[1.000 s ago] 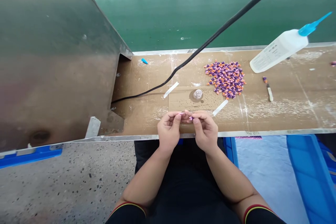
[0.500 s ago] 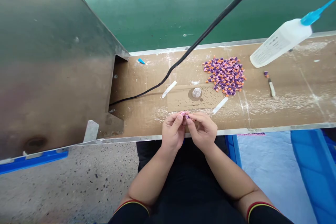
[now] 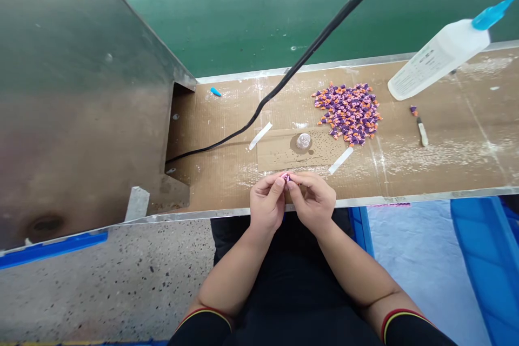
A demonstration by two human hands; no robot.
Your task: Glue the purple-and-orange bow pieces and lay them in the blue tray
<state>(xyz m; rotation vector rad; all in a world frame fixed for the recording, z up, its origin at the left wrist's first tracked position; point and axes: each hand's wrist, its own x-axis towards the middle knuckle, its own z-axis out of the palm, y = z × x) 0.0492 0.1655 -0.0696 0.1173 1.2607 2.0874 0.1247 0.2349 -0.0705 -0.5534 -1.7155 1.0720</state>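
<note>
My left hand and my right hand meet at the front edge of the cardboard-covered table. Between their fingertips they pinch a small purple-and-pink piece, mostly hidden by the thumbs and fingers. Just beyond my hands lies a flat cardboard sheet with dark specks, and a small clear round container stands on it in a damp-looking patch. A heap of small purple, pink and orange pieces is spread behind and to the right.
A white bottle with a blue nozzle tilts at back right. Nearby are one loose purple piece and a pale-handled tool. A black cable crosses the view. A metal housing stands left; a blue bin is below right.
The small piece has turned slightly between my fingertips, and less of it shows. Both hands stay nearly in place. The view has shifted slightly.
</note>
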